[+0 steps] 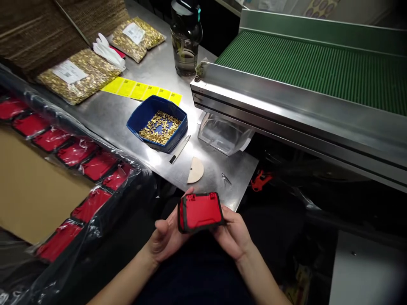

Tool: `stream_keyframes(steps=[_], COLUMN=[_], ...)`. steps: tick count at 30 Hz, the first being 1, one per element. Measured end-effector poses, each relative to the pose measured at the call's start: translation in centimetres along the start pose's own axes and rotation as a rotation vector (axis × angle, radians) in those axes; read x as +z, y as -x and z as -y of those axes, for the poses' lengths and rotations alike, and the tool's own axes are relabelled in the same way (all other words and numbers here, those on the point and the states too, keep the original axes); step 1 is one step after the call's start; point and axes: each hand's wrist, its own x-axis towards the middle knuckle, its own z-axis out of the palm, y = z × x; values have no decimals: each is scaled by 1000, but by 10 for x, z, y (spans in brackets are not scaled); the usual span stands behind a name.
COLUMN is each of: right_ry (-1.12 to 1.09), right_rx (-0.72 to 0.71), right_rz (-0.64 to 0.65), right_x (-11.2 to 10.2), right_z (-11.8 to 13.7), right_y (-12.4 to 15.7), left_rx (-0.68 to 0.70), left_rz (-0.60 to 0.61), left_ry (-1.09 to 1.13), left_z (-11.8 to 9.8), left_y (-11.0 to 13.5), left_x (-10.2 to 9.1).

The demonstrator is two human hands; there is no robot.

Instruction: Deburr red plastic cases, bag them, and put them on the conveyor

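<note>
A red plastic cover with a black rim (pixel 200 212) is held in front of me, below the metal table's near corner. My left hand (pixel 167 237) cups its left side from underneath, thumb raised beside it. My right hand (pixel 235 235) grips its right edge with curled fingers. Just above, on the table, lie a beige half-round piece (pixel 195 169) and a small metal clip (pixel 226 179).
A blue tray of small brass parts (pixel 159 123) sits on the steel table (pixel 127 114), with a blade tool (pixel 179 149), yellow labels (pixel 140 90), bags of brass parts (pixel 76 76), a water bottle (pixel 186 38). Green conveyor (pixel 318 67) at right. Red covers in a plastic-lined box (pixel 73 152) at left.
</note>
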Motion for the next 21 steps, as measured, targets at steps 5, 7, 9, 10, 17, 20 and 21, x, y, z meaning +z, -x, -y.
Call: stream_keyframes(steps=[5,7,9,10,17,20,21], right_ry=[198,552,1024,1226,1671,1734,1745], right_rx=[-61,-128,-260,-331,-428,-387,-377], right_rz=[109,125,0,-97,-486,-437,-394], right_x=[22,21,17,17,55,58,53], right_z=[-22,-19,-8,-1,21,19,20], right_y=[1,0,-7,-14,-104,-120,-115], left_rx=[225,271,248,215,-164,-199,-198], left_rz=[-73,-81,-79,-71,-47,-158,-202], left_ry=[-39,-31,-63,-90,-179,-67,-37], left_z=[-1,-12,-27,-34,-33,-13,-7], left_y=[-5,-6,-1,3,42,49,50], left_x=[-2,-3,-4,-4,-6,-5,-4])
